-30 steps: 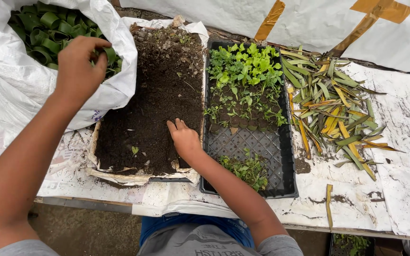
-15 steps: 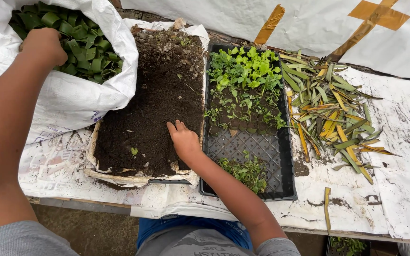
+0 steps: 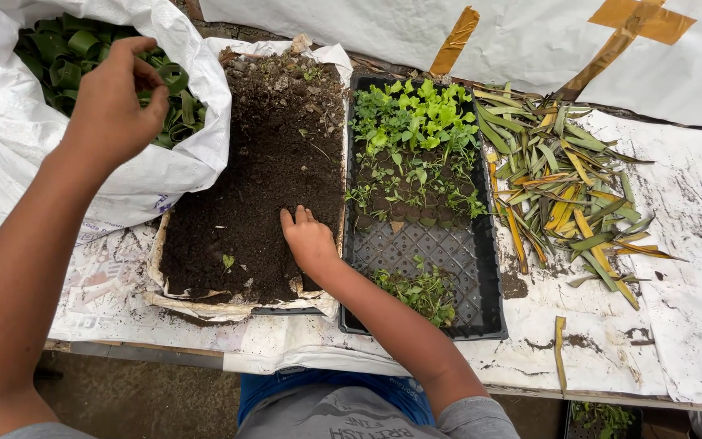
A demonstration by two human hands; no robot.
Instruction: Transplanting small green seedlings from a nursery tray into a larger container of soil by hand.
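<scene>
The left hand (image 3: pixel 111 106) hangs over the open sack (image 3: pixel 156 162) of green leaf cups (image 3: pixel 67 57), fingers curled; whether its grip holds a cup cannot be told. The right hand (image 3: pixel 309 240) lies released, flat on the soil (image 3: pixel 262 162). One cup should be pinched lightly by its rim.
</scene>
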